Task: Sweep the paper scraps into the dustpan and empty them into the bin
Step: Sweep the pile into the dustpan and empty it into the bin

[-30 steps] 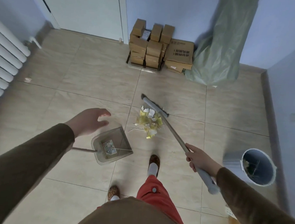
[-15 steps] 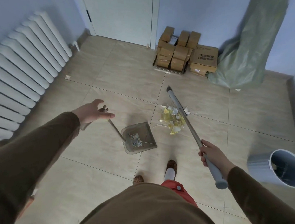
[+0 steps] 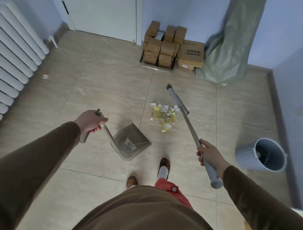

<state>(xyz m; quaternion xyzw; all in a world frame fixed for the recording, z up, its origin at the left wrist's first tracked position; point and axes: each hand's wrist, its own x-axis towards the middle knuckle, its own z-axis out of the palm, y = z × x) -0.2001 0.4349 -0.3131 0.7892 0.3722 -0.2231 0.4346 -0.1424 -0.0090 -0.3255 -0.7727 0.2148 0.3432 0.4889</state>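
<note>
A loose heap of yellow and white torn paper scraps (image 3: pixel 162 117) lies on the beige tiled floor. The translucent grey plastic dustpan (image 3: pixel 131 142) sits on the floor just near-left of the heap, apart from it, mouth facing the scraps, a few bits inside, its long handle rising leftward. The grey long-handled broom (image 3: pixel 180 109) has its narrow head on the floor touching the heap's far-right edge. The round blue-grey ribbed plastic bin (image 3: pixel 263 154) stands upright well right of the heap.
</note>
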